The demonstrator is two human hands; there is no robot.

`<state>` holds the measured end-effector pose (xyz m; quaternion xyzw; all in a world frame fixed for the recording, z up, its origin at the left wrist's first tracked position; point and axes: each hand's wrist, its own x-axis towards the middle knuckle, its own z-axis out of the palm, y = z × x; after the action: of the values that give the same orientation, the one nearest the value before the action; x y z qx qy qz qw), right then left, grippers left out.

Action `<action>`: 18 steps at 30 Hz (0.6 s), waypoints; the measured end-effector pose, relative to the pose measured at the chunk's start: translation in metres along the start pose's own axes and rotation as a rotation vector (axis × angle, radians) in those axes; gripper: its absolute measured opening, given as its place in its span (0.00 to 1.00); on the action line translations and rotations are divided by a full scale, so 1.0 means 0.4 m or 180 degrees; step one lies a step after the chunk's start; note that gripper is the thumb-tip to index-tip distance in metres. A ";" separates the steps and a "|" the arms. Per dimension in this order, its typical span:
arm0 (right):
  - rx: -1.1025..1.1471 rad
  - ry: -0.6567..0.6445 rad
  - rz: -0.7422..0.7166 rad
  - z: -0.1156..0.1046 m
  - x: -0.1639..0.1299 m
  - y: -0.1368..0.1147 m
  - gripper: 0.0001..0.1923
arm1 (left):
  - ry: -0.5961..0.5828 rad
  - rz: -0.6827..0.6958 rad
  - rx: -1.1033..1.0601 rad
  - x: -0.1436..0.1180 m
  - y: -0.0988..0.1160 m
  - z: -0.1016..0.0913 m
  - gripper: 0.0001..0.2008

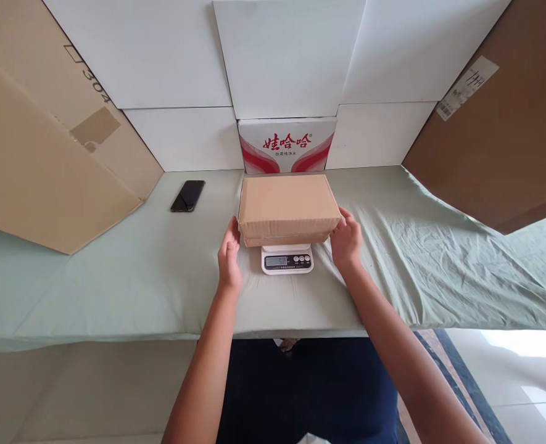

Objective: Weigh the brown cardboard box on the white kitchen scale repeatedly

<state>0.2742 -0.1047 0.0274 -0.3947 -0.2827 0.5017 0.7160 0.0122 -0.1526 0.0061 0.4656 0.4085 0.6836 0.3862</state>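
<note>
Fingers of left hand [229,254]: extended, loosely spread, closed on nothing, tips at the near-left corner of cardboard box [287,208]; touching or just beside, not clear which. Fingers of right hand [345,242]: curled lightly against the box's near-right corner and right end, apparently in contact, steadying rather than clenched round it. Cardboard box: plain brown, closed, lying flat on kitchen scale [287,258], between the two hands; long axis running left to right, one short end facing each hand; overhanging the scale on both sides and at the back. Lies straight ahead of the wrists, inward of both sets of fingers; right hand the closer of the two, left a shade off. Kitchen scale: white, small, display and buttons showing below the box's front edge; reading too small to tell. Table [115,290]: covered with pale green cloth, creased on the right. Phone [188,195]: dark, face up, well apart to the left rear. Printed carton [286,145]: white with red lettering, upright just behind the box. Large brown cardboard sheets [45,154] leaning at left and right; white panels behind.
</note>
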 end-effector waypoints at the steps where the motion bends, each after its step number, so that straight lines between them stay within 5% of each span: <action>1: -0.0215 -0.0028 -0.0125 0.001 -0.010 0.006 0.18 | -0.0019 -0.0005 0.0024 -0.002 0.001 0.000 0.36; 12: -0.1171 -0.0699 -0.0818 0.051 -0.146 -0.003 0.18 | -0.0403 -0.0002 0.0349 -0.019 0.012 0.001 0.39; 18: -0.1156 -0.0650 -0.0920 0.078 -0.101 -0.019 0.17 | -0.0377 0.0112 0.0264 0.025 0.049 0.030 0.36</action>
<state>0.2392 -0.1354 0.0500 -0.4196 -0.4926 0.3723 0.6654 0.0180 -0.1482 0.0301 0.5279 0.4046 0.6440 0.3779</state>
